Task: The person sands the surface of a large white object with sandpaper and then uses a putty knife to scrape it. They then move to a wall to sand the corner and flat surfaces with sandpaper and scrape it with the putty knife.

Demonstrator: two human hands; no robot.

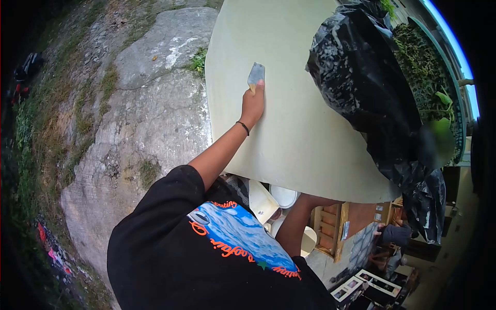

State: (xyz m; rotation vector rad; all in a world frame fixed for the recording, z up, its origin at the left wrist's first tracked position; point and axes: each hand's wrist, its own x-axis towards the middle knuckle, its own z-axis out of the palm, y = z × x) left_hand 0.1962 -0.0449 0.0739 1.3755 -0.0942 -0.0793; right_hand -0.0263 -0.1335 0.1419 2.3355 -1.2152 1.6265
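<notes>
My left hand [253,106] is closed round the handle of a scraper [256,74] with a flat grey blade, held over a large pale, smooth curved surface [289,124]. A dark band circles the wrist. My right hand [320,200] is at the lower edge of the pale surface; its fingers are hidden behind that edge. Crumpled black plastic [372,77], speckled with white, drapes over the surface's right side.
Cracked concrete [150,103] with grass lies to the left. White containers [283,196] and a wooden frame [326,232] sit below the surface. A planter [429,67] with greenery is at the upper right. People [395,235] are at the lower right.
</notes>
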